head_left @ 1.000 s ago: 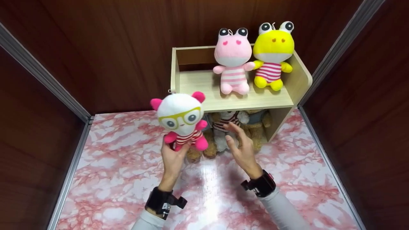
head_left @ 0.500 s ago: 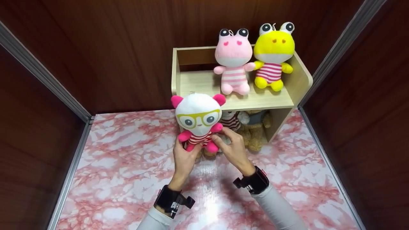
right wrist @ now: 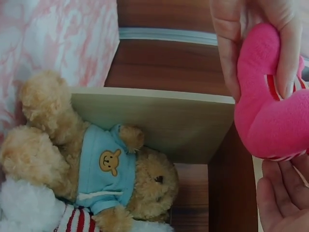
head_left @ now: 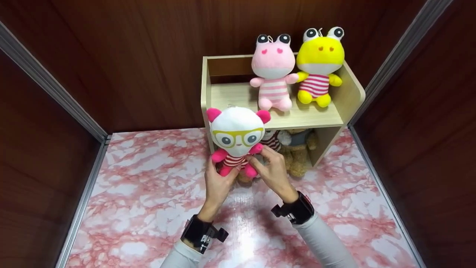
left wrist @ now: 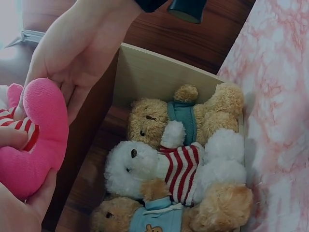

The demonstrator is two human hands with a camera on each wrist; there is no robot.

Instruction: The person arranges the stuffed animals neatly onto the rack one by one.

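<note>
A white and pink panda plush toy [head_left: 238, 121] with yellow glasses and a striped red and white suit is held upright in front of the shelf's left part. My left hand [head_left: 218, 186] grips its lower body from the left, thumb over a leg. From the other side my right hand [head_left: 276, 173] pinches it near the arm and suit. Both wrist views show the plush's pink underside [left wrist: 46, 145] between the two hands. Behind it, a pink frog plush [head_left: 273, 74] and a yellow frog plush [head_left: 320, 67] sit on the upper shelf board.
The light wooden shelf unit [head_left: 206, 82] stands against the brown back wall [head_left: 130, 67]. On its lower level sit teddy bears: one in teal [left wrist: 183, 123], a white one in stripes [left wrist: 181, 169] and one in a light blue hoodie [right wrist: 106, 164]. The floor [head_left: 148, 186] is pink-marbled.
My left hand has carried the panda plush rightward, in front of the shelf. The right hand, apart from it a second ago, has taken hold of its right side. The frog plushes stay put.
</note>
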